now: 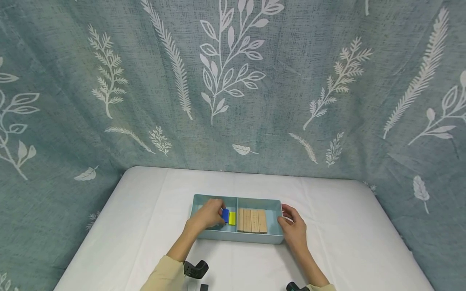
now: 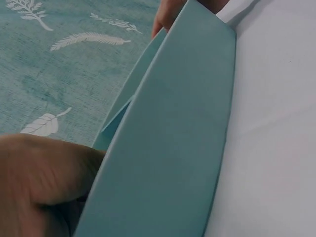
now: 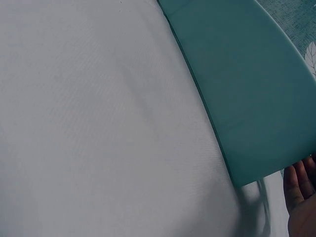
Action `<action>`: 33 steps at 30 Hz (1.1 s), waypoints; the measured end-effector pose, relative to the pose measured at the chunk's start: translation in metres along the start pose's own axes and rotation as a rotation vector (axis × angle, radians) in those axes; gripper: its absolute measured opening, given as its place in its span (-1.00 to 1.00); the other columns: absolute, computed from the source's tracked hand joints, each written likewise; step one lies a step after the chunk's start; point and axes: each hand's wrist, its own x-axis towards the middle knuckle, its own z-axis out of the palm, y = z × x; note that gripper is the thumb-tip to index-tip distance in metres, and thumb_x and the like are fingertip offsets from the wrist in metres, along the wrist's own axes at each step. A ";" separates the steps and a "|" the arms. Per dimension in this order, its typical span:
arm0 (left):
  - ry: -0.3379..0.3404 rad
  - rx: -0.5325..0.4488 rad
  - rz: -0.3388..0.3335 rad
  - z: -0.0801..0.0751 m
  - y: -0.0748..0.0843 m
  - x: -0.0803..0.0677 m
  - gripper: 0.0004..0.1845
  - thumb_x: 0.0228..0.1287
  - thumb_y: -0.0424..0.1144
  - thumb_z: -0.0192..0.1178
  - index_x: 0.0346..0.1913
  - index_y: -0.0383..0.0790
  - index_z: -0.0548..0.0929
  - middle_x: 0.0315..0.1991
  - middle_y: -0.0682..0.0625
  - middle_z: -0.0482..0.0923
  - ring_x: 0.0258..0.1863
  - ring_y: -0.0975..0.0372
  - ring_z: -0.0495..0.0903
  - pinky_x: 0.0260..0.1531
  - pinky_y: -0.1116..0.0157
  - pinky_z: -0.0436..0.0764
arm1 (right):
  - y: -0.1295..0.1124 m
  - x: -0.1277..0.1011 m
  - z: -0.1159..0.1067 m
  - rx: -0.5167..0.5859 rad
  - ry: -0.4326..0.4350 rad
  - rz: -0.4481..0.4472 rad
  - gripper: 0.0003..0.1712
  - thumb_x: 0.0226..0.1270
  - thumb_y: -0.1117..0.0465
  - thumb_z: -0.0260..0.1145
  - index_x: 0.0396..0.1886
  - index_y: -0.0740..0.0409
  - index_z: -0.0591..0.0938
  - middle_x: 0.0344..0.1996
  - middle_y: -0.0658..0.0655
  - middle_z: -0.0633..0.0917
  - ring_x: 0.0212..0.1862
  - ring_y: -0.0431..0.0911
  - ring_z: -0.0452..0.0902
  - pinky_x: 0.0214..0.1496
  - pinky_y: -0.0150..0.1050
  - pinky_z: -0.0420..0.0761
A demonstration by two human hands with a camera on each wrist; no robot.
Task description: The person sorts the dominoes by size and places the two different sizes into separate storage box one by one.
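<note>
A light blue-green two-compartment box sits on the white-covered table. My left hand reaches into its left compartment, thumb and fingers around a blue block. Just right of that stands a yellow block, beside the divider. Several wooden blocks lie side by side in the right compartment. At the box's right end my right hand grips the wall, thumb over the rim and fingers outside. In the left wrist view, the box wall hides the left fingertips. Right-hand fingers show against the box's end in the right wrist view.
A white cloth covers the table around the box. Behind it hangs a blue-green curtain with white leaf prints. Black devices are by the wrists, at the near edge of the head view.
</note>
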 end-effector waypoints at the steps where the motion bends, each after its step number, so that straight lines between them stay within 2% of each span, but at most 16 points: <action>1: -0.005 0.005 -0.006 0.002 -0.001 0.002 -0.48 -0.09 -0.43 0.55 -0.02 -0.49 0.60 -0.40 -0.06 0.57 -0.41 0.22 0.55 -0.38 0.28 0.64 | 0.007 0.002 0.000 0.003 0.001 -0.002 -0.49 0.27 0.51 0.24 0.24 0.36 0.51 0.11 0.37 0.58 0.13 0.18 0.53 -0.04 -0.66 0.47; 7: -0.004 0.044 -0.035 0.010 -0.002 0.008 -0.52 -0.12 -0.44 0.55 -0.07 -0.48 0.63 -0.38 -0.08 0.61 -0.37 0.17 0.61 -0.35 0.26 0.68 | 0.005 0.002 0.000 -0.001 0.001 0.001 -0.50 0.27 0.50 0.24 0.24 0.35 0.52 0.11 0.36 0.59 0.13 0.18 0.53 -0.05 -0.66 0.47; 15: -0.015 0.032 -0.057 0.012 -0.002 0.010 -0.51 -0.12 -0.43 0.55 -0.06 -0.47 0.63 -0.37 -0.07 0.60 -0.35 0.16 0.61 -0.33 0.22 0.69 | 0.003 0.002 0.000 -0.013 -0.006 0.022 -0.49 0.29 0.50 0.23 0.25 0.34 0.51 0.13 0.35 0.58 0.14 0.14 0.52 -0.04 -0.67 0.46; 24: -0.018 0.042 -0.054 0.015 -0.005 0.011 -0.47 -0.13 -0.38 0.58 -0.03 -0.45 0.62 -0.42 -0.02 0.55 -0.38 0.19 0.57 -0.35 0.22 0.66 | -0.034 -0.009 -0.003 -0.012 -0.012 0.010 -0.50 0.25 0.55 0.21 0.22 0.52 0.47 0.09 0.50 0.55 0.13 0.32 0.49 -0.05 -0.63 0.49; 33: -0.024 0.033 -0.056 0.015 -0.007 0.010 -0.46 -0.12 -0.36 0.59 -0.02 -0.44 0.63 -0.45 0.02 0.52 -0.43 0.23 0.54 -0.41 0.29 0.62 | -0.041 -0.012 -0.003 -0.012 -0.011 0.007 -0.52 0.26 0.54 0.20 0.21 0.52 0.48 0.10 0.49 0.55 0.13 0.32 0.50 -0.05 -0.63 0.49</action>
